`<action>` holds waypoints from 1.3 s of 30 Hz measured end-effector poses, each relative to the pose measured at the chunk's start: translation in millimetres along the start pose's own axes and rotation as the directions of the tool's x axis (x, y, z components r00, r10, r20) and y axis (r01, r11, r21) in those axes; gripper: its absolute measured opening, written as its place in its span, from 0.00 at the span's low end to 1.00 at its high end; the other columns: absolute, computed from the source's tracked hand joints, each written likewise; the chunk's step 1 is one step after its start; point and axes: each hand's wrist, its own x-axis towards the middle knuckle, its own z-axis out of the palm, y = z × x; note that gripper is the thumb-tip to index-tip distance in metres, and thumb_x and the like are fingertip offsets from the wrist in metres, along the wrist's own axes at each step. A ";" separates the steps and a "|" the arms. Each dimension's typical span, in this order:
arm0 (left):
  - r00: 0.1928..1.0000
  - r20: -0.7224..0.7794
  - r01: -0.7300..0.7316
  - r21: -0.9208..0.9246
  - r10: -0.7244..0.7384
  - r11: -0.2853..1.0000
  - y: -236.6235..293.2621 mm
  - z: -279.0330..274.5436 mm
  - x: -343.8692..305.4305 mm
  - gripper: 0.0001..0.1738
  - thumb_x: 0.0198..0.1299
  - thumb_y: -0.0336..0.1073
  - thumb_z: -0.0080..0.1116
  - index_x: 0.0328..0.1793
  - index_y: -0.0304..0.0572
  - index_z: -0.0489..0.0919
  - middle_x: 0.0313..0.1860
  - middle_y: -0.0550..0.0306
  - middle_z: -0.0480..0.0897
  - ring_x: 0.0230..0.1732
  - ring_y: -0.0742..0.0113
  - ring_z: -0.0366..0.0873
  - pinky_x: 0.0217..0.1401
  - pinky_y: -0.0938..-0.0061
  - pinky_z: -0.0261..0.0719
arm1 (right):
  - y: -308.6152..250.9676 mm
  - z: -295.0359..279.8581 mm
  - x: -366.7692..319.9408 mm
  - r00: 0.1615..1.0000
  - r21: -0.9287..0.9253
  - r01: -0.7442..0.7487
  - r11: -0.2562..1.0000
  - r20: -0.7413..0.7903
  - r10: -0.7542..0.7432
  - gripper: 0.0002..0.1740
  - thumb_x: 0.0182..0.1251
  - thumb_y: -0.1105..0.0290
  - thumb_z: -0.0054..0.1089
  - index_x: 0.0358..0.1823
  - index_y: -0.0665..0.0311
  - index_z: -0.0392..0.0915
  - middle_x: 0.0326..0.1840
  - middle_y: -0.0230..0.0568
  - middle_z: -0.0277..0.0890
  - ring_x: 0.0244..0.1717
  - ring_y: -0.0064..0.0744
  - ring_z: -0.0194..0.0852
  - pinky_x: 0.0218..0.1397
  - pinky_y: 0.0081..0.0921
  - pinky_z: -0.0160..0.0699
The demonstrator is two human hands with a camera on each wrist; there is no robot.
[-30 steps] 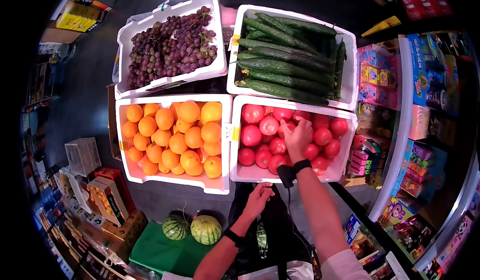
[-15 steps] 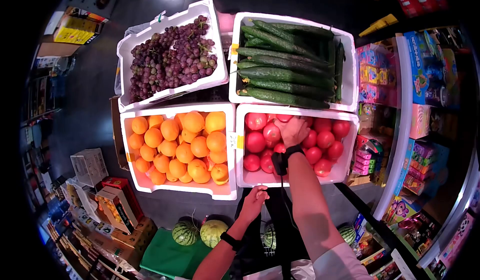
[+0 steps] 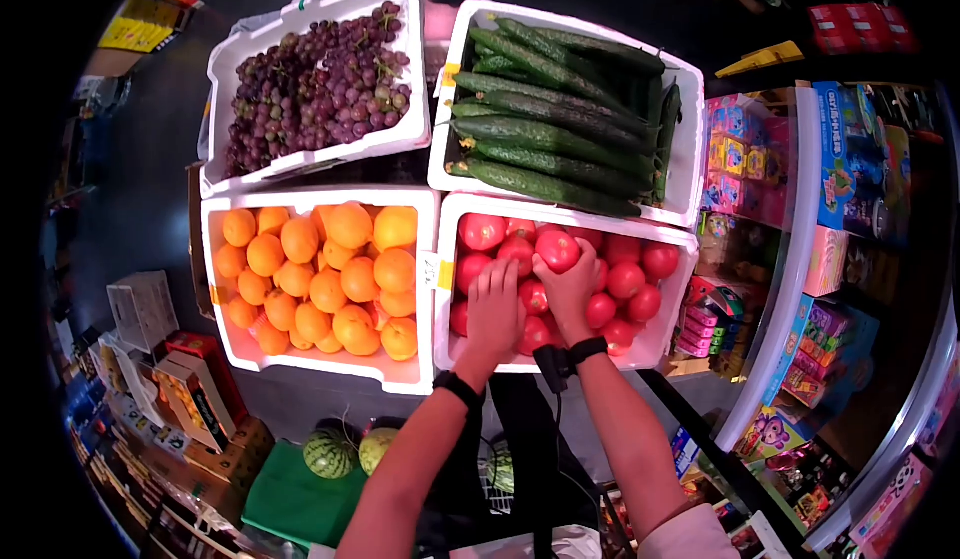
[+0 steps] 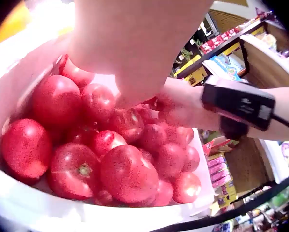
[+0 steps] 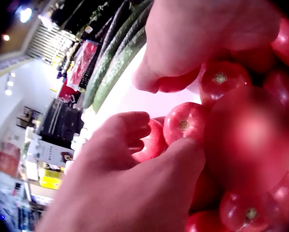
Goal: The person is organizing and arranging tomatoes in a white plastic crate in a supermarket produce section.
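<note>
In the head view, my right hand [image 3: 572, 294] grips a red tomato [image 3: 557, 250], raised over the white foam box of tomatoes [image 3: 668, 344]. To its left my left hand [image 3: 493, 314] reaches over the same box, its fingers extended onto the tomatoes near another tomato [image 3: 515, 253]. The right wrist view has the right hand [image 5: 207, 38] large at the top, a tomato partly showing beneath it. Lower down, the left hand [image 5: 130, 179] lies with thumb and fingers apart beside a tomato [image 5: 153, 142]. A blurred left hand [image 4: 139, 48] hides part of the left wrist view.
Oranges [image 3: 350, 227] fill the box on the left. Behind stand boxes of grapes [image 3: 330, 89] and cucumbers [image 3: 560, 139]. Toy shelves [image 3: 800, 259] run along the right side. Watermelons [image 3: 330, 453] lie on the floor by a green cloth [image 3: 300, 494]. A cable [image 3: 560, 429] hangs from the right wrist.
My right hand has lifted a tomato from the pile. The left hand has moved forward from the front edge into the tomato box. The head view has shifted slightly.
</note>
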 end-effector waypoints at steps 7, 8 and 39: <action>0.978 0.135 -0.197 0.313 0.161 0.929 -12.0 14.4 29.2 0.38 0.61 0.36 0.55 0.79 0.39 0.64 0.77 0.50 0.67 0.79 0.53 0.59 0.83 0.56 0.51 | 13.0 -43.2 -20.2 0.919 0.770 -0.375 0.516 0.237 0.314 0.44 0.57 0.61 0.79 0.71 0.69 0.65 0.67 0.50 0.71 0.66 0.40 0.73 0.68 0.32 0.73; 0.974 0.177 -0.196 0.340 0.142 0.920 -13.6 14.3 31.1 0.41 0.57 0.37 0.60 0.79 0.38 0.64 0.77 0.49 0.66 0.79 0.53 0.60 0.83 0.56 0.52 | 16.1 -42.1 -18.9 0.917 0.771 -0.378 0.512 0.237 0.320 0.44 0.57 0.61 0.79 0.71 0.69 0.65 0.67 0.50 0.71 0.66 0.40 0.73 0.68 0.32 0.73; 0.976 0.014 -0.209 0.330 0.217 0.920 -44.3 35.3 34.9 0.40 0.45 0.42 0.71 0.68 0.41 0.74 0.60 0.57 0.77 0.63 0.57 0.69 0.71 0.54 0.60 | -38.7 31.4 19.1 0.995 -0.227 -0.088 0.970 -0.064 0.075 0.40 0.44 0.45 0.80 0.53 0.64 0.79 0.50 0.43 0.83 0.56 0.45 0.72 0.59 0.44 0.63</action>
